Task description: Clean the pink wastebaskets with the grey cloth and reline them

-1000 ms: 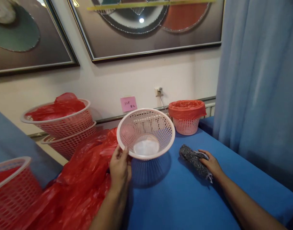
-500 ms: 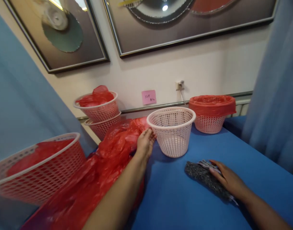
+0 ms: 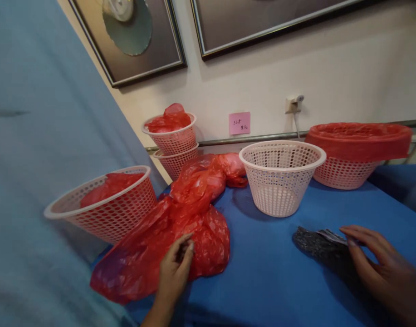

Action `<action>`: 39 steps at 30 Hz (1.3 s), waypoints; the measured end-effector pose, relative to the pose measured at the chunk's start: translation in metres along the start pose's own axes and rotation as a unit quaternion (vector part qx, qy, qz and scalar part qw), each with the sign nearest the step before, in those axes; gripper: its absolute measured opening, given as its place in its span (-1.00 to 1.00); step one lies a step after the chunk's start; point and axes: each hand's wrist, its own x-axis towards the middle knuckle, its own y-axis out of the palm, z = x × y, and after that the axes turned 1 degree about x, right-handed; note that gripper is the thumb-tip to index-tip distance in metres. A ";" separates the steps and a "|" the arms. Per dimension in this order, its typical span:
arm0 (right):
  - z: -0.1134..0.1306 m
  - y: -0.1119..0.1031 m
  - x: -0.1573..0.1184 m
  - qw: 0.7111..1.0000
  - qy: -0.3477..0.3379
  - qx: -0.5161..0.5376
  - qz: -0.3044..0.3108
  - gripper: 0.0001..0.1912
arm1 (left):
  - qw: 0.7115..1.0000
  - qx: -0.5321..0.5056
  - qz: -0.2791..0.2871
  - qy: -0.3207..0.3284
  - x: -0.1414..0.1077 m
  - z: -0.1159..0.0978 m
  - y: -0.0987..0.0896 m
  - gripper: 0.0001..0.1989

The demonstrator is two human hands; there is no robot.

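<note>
My left hand (image 3: 175, 265) hovers over or lightly touches a crumpled red plastic bag (image 3: 209, 240). Its fingers are loosely curled, with a gap to the thumb, and I see nothing held. At the right, my right hand (image 3: 381, 261) has its thumb and fingertips closed at the pale edge of a dark, crinkled bundle that looks like folded black plastic (image 3: 318, 247). Part of that bundle is hidden by the hand and shadow. Between and beyond my hands stands an upright pale pink mesh basket (image 3: 279, 193) without a liner.
A blue-covered table (image 3: 258, 272) carries these things. Further right is a basket lined with a red bag (image 3: 347, 170). Stacked baskets (image 3: 175, 141) and a tilted basket (image 3: 112, 215) holding red plastic are at left. A blue curtain (image 3: 58, 159) hangs beside them.
My left hand has left the side of the unlined basket and come back toward me over the red bag. My right hand stays at the dark bundle. The view has turned left.
</note>
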 end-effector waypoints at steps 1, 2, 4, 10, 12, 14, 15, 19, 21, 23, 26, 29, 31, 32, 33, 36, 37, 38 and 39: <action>0.015 0.005 0.001 1.000 -0.007 0.023 0.009 -0.72 | 0.999 0.047 -0.007 0.019 0.001 0.008 -0.014 -0.57; 0.030 0.012 0.002 0.998 -0.012 0.051 0.021 -0.74 | 0.995 0.095 -0.012 0.041 0.003 0.015 -0.025 -0.57; 0.061 0.030 0.002 0.992 -0.023 0.113 0.060 -0.76 | 0.978 0.179 -0.034 0.097 0.008 0.026 -0.044 -0.59; 0.154 0.096 0.001 0.936 -0.069 0.245 0.242 -0.65 | 0.942 0.306 -0.106 0.090 0.025 0.059 -0.062 -0.35; 0.181 0.121 0.000 0.912 -0.087 0.247 0.317 -0.54 | 0.955 0.287 -0.068 0.043 0.025 0.068 -0.055 -0.29; 0.202 0.146 0.000 0.898 -0.093 0.214 0.374 -0.28 | 0.969 0.245 -0.022 0.018 0.023 0.074 -0.043 -0.30; 0.208 0.158 -0.001 0.895 -0.092 0.189 0.394 -0.14 | 0.975 0.223 -0.004 0.013 0.022 0.076 -0.037 -0.32; 0.205 0.195 -0.002 0.893 -0.071 0.171 0.410 -0.50 | 0.983 0.181 0.013 -0.007 0.017 0.081 -0.018 -0.35; 0.192 0.204 -0.002 0.896 -0.024 0.248 0.367 -0.77 | 0.982 0.188 0.017 -0.008 0.016 0.084 -0.016 -0.36; 0.175 0.207 0.001 0.890 0.071 0.348 0.287 -0.79 | 0.980 0.198 0.024 0.003 0.016 0.086 -0.017 -0.38; 0.149 0.205 0.013 0.872 0.220 0.409 0.155 -0.70 | 0.975 0.218 0.035 0.015 0.016 0.090 -0.018 -0.39; 0.127 0.197 0.029 0.840 0.321 0.434 0.046 -0.61 | 0.972 0.233 0.032 0.016 0.017 0.092 -0.018 -0.42; 0.117 0.189 0.037 0.777 0.381 0.501 -0.016 -0.61 | 0.973 0.229 0.021 0.024 0.018 0.091 -0.019 -0.46; 0.113 0.184 0.040 0.739 0.407 0.535 -0.034 -0.60 | 0.974 0.223 0.009 0.033 0.018 0.089 -0.020 -0.48; 0.110 0.180 0.041 0.706 0.428 0.563 -0.041 -0.61 | 0.975 0.216 -0.009 0.048 0.016 0.086 -0.021 -0.49; 0.104 0.170 0.039 0.654 0.470 0.593 -0.014 -0.69 | 0.975 0.183 -0.070 0.107 0.006 0.071 -0.019 -0.54; 0.103 0.168 0.037 0.647 0.477 0.595 0.002 -0.71 | 0.977 0.164 -0.074 0.117 0.001 0.064 -0.016 -0.55; 0.103 0.167 0.036 0.645 0.477 0.596 0.023 -0.72 | 0.982 0.135 -0.068 0.115 -0.005 0.058 -0.010 -0.55; 0.103 0.166 0.035 0.647 0.471 0.597 0.044 -0.72 | 0.989 0.095 -0.056 0.095 -0.010 0.051 -0.003 -0.52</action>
